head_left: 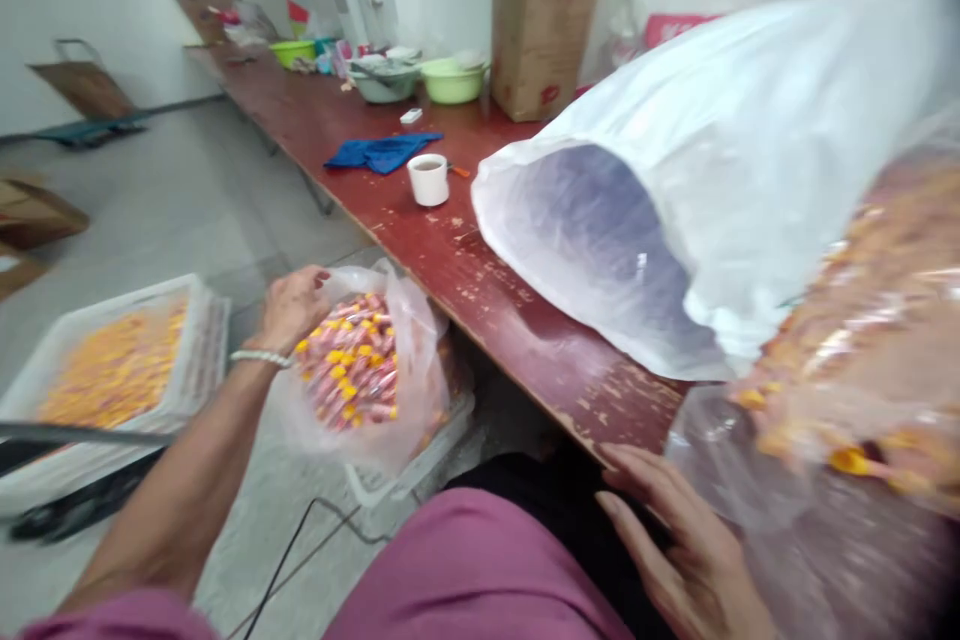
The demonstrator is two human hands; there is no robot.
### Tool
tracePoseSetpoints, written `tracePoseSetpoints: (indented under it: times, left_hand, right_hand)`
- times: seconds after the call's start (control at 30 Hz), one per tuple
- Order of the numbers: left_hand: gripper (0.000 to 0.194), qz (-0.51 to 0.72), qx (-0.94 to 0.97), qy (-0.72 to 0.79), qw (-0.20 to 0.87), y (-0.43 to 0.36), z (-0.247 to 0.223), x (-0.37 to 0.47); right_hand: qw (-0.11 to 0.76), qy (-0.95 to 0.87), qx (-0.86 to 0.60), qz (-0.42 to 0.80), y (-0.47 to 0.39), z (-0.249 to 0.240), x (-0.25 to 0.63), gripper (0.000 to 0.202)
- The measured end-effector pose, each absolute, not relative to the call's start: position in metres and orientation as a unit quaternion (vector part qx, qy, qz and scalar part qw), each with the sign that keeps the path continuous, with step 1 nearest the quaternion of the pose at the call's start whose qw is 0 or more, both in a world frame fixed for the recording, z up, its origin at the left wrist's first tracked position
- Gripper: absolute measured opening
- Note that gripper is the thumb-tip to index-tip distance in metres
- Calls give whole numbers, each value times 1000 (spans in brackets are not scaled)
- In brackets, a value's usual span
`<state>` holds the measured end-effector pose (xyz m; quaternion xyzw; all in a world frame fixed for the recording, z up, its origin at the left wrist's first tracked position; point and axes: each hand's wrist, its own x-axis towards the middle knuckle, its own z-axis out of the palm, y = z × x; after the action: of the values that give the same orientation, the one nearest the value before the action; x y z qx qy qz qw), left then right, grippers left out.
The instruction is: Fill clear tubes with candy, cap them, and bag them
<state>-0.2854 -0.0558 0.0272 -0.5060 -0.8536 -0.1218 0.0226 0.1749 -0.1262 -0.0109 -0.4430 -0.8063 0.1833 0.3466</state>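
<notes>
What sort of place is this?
Probably a small packing workshop: a translucent plastic bag full of small pink-and-yellow items, a white plastic crate of yellow-orange pieces, and a long, scuffed red table.

I find one translucent plastic bag [424, 360], its mouth open and facing up, its pale film creased and flared outward at the sides. I have hold of the rim on its left side. It stands beside the table's edge [480, 270], bulging over a white crate [373, 497]. Inside, small pink pieces with yellow ends [352, 370] lie loose, heaped in mixed directions.
</notes>
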Motion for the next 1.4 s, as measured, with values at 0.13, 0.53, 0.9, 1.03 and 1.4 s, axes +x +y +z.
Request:
tracePoseSetpoints:
  times: [0.13,0.53,0.9,1.03,1.4]
  left_hand:
    - [31,-302,-643,-702,52,-16,57,-199]
    - [42,-181,-844,-501,-60,121,22,47]
    - [65,-115,-816,-563,-57,117,-6,82]
    - [55,-110,-813,-569,-55,117,-8,82]
    - [75,-193,-790,-578,-66,82,-21,60]
  right_hand:
    - [359,-797,-442,201,-127,-13,174,33]
    - [366,-778,-465,210,-153,-18,208,43]
    - [383,-755,-483,225,-151,-11,206,40]
    - [399,-745,-486,223,-151,-7,204,41]
    - [403,-735,-487,245,-159,-6,197,37]
